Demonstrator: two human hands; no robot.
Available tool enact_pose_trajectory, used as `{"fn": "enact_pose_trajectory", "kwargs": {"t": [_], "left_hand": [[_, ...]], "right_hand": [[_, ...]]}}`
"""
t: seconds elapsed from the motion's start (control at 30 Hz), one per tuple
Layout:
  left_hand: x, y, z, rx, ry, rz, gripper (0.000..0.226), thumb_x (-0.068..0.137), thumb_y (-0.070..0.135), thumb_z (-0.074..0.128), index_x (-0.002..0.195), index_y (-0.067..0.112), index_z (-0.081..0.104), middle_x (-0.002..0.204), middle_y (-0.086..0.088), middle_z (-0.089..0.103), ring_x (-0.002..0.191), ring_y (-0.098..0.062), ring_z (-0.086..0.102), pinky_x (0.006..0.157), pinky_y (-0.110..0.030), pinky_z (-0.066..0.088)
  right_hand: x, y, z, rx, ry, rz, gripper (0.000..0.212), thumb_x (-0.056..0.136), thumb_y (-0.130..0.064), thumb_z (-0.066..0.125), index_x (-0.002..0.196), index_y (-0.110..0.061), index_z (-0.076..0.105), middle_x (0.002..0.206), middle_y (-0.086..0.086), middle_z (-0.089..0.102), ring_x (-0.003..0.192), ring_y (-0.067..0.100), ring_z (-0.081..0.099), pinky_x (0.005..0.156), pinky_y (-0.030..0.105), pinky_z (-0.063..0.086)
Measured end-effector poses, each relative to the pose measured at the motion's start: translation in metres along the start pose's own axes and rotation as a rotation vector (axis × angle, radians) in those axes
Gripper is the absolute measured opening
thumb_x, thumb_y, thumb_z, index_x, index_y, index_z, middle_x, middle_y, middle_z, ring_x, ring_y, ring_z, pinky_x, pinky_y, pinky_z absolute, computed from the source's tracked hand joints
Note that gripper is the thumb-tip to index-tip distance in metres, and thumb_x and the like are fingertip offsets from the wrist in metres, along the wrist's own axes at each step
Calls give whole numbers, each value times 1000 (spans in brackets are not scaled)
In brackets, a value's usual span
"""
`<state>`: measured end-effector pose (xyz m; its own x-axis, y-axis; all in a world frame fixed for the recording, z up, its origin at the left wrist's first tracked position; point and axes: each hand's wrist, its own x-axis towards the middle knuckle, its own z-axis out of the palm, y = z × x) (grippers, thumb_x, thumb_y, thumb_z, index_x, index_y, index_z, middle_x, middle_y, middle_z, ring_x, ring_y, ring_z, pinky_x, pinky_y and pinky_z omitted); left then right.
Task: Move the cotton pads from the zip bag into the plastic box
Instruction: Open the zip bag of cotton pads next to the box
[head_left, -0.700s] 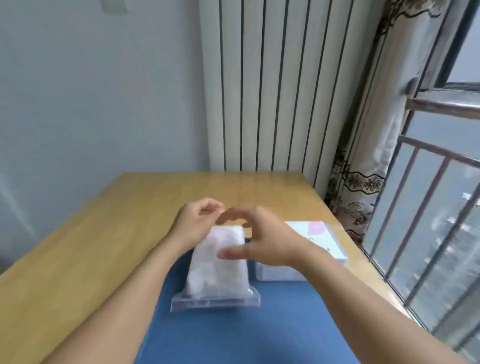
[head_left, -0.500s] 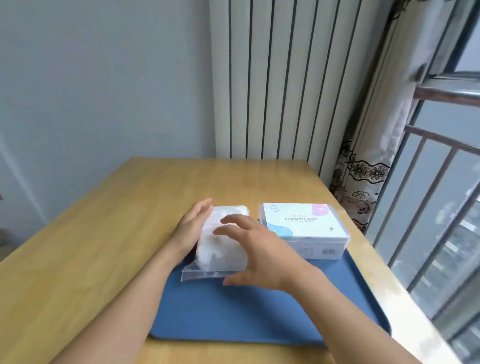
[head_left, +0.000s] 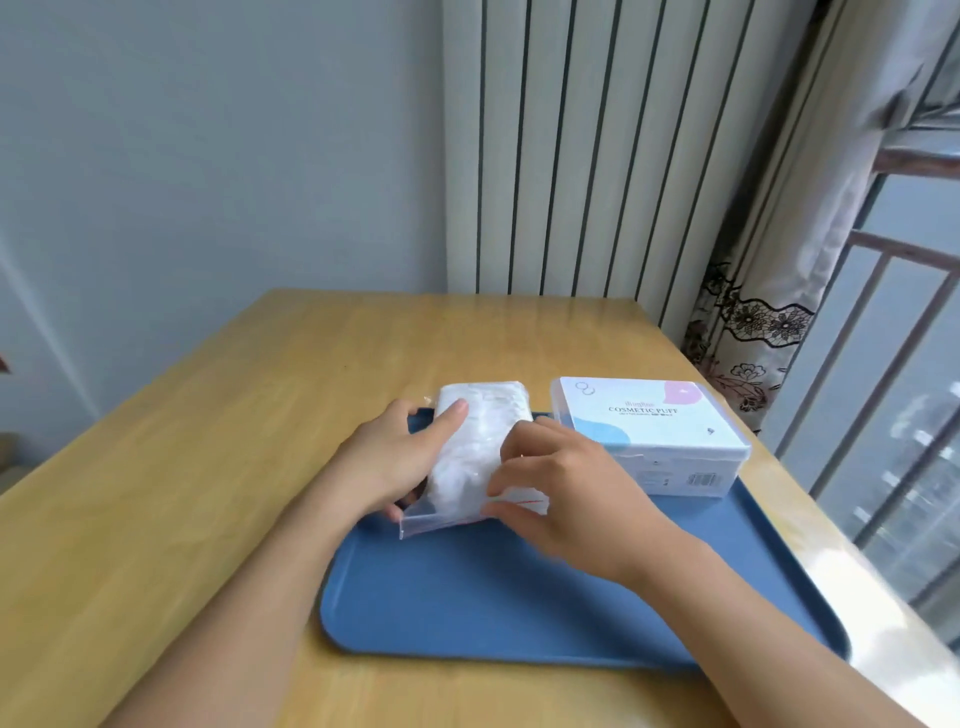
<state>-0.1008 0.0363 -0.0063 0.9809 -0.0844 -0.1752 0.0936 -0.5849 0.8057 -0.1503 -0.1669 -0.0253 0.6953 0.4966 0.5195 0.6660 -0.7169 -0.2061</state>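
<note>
A clear zip bag (head_left: 470, 457) packed with white cotton pads lies on the blue tray (head_left: 519, 597), its zip end with a red line toward me. My left hand (head_left: 400, 457) grips the bag's left side, thumb near the zip corner and fingers along the top. My right hand (head_left: 556, 483) pinches the zip end on the right side. To the right stands the plastic box (head_left: 649, 431), lid closed, labelled "COSMETIC PUFF".
The tray sits on a wooden table (head_left: 208, 441) whose right edge runs beside a window railing (head_left: 883, 415) and a curtain (head_left: 753, 322). A white radiator (head_left: 587, 156) stands behind the table against the wall.
Both hands have closed on the bag: the left slid down its side to the zip corner, and the right moved from resting over the bag to pinching the zip end. The view shifted.
</note>
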Motion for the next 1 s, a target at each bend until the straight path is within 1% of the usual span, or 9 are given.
{"fn": "enact_pose_trajectory", "kwargs": {"t": [0.07, 0.17, 0.27, 0.33, 0.47, 0.57, 0.7, 0.83, 1.0], "left_hand": [[-7, 1, 0, 94, 39, 56, 76, 76, 84, 47, 131, 31, 45, 96, -6, 73, 79, -26, 75, 68, -41, 63], [-6, 3, 3, 275, 258, 371, 79, 66, 86, 53, 124, 32, 52, 118, 8, 60, 104, -12, 63, 89, -37, 53], [-9, 9, 4, 191, 243, 714, 44, 67, 69, 70, 77, 29, 55, 76, 14, 49, 67, -4, 47, 62, -25, 41], [-13, 10, 6, 148, 176, 792, 44, 72, 56, 76, 61, 22, 50, 57, 8, 45, 54, -8, 39, 53, -25, 36], [-24, 15, 7, 57, -44, 801, 33, 77, 34, 85, 62, 15, 62, 53, -6, 50, 47, -7, 38, 49, -21, 36], [-21, 15, 8, 91, -14, 748, 21, 75, 30, 88, 70, 18, 71, 56, -1, 62, 45, -4, 47, 50, -19, 43], [-16, 9, 6, 367, -27, 734, 11, 73, 23, 85, 77, 27, 77, 56, 9, 62, 51, -2, 55, 56, -17, 44], [-14, 8, 2, 468, -18, 782, 12, 71, 26, 84, 80, 30, 77, 61, 10, 61, 59, -5, 57, 59, -28, 52], [-14, 9, 0, 489, -41, 784, 24, 62, 51, 83, 74, 32, 73, 65, 10, 58, 63, -8, 56, 60, -35, 53]], "right_hand": [[-2, -6, 3, -33, -83, 4, 15, 82, -34, 77, 92, -22, 77, 85, -4, 57, 77, 17, 51, 68, 31, 47], [-2, -10, 6, -29, -70, 24, 8, 87, -26, 71, 86, -22, 77, 79, -4, 56, 75, 17, 51, 63, 37, 50], [-2, -7, 5, 19, -70, 100, 10, 88, -17, 69, 84, -22, 77, 83, -5, 61, 72, 17, 55, 62, 40, 52], [-3, -7, 3, 16, -29, 97, 13, 88, -12, 66, 84, -20, 75, 84, -5, 62, 66, 17, 56, 60, 39, 52], [-3, -6, -1, 33, 150, 106, 12, 87, -8, 66, 82, -16, 72, 77, -6, 54, 61, 17, 53, 55, 39, 50], [-2, -3, -8, 20, 201, 98, 8, 86, -10, 72, 87, -17, 77, 79, -7, 54, 62, 15, 52, 55, 36, 50], [-4, -2, -13, 33, 147, 119, 2, 87, -20, 77, 85, -21, 78, 78, -10, 55, 61, 7, 45, 59, 27, 46], [-7, 6, -30, 55, -35, 196, 13, 78, -30, 83, 86, -30, 73, 70, -17, 54, 61, 5, 50, 59, 20, 41], [-7, 9, -28, 21, -146, 166, 16, 77, -40, 83, 87, -29, 76, 68, -14, 56, 62, 2, 49, 58, 22, 42]]}}
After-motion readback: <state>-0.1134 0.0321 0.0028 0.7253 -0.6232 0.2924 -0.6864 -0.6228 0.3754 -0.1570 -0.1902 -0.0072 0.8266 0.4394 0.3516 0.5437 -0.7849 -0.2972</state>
